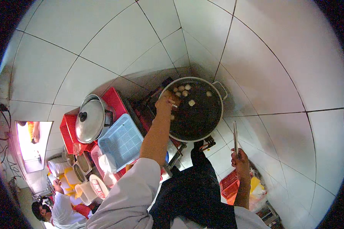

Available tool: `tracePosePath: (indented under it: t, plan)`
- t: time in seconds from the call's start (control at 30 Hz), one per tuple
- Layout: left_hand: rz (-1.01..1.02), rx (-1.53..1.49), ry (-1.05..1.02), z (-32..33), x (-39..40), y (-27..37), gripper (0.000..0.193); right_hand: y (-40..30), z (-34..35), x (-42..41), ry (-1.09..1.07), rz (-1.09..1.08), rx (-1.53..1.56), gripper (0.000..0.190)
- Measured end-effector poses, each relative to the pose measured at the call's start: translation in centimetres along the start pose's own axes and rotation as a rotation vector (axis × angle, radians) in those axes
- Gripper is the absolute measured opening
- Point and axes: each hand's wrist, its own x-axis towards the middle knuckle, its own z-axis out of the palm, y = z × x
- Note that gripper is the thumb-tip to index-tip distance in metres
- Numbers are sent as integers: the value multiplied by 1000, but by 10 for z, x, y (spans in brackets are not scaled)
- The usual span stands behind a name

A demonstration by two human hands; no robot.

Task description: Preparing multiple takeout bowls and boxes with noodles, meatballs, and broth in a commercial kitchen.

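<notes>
A wide metal pan [200,126] with dark liquid and a looped side handle stands in the tiled corner before me. Several small pale round food pieces [185,93] lie in it, mostly at its upper left, and a lighter piece [191,102] lies nearer the middle. My left hand [166,102] is over the pan's left rim, its fingers around a small, partly hidden object whose pale tip points right; its kind cannot be told. To the right of the pan, my right hand [239,158] holds a long, thin metal utensil [235,137] upright, clear of the rim.
Left of the pan are a light-blue plastic basket [121,143], a lidded metal pot [89,121] and a red crate [68,131]. A co-worker [66,209] stands at the lower left near white containers [57,166]. A red basket [229,183] sits below my right hand. Tiled walls enclose the corner.
</notes>
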Motion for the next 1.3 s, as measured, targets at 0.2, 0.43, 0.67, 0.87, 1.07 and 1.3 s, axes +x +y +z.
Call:
tracePosePath:
  t: [0.2,0.43,0.67,0.87,1.07,1.3]
  plan:
    - [653,488,-123,-39,7,-28,24,4,3,15,-34,-47,-29,23]
    - [272,376,145,-20,-78,-27,16,-9,3,36,-28,-86,-113,27]
    - [612,941,107,-19,-145,10,21,-14,11,87,-22,-334,-456,27]
    - [804,1089,30,-46,-160,39,27,-75,128,143,-49,-703,-721,36]
    - [793,1278,-278,-36,-197,81,25,-71,179,161,-48,-739,-958,37]
    - [776,1463,-418,-32,-220,126,21,-36,176,122,-82,-665,-997,37]
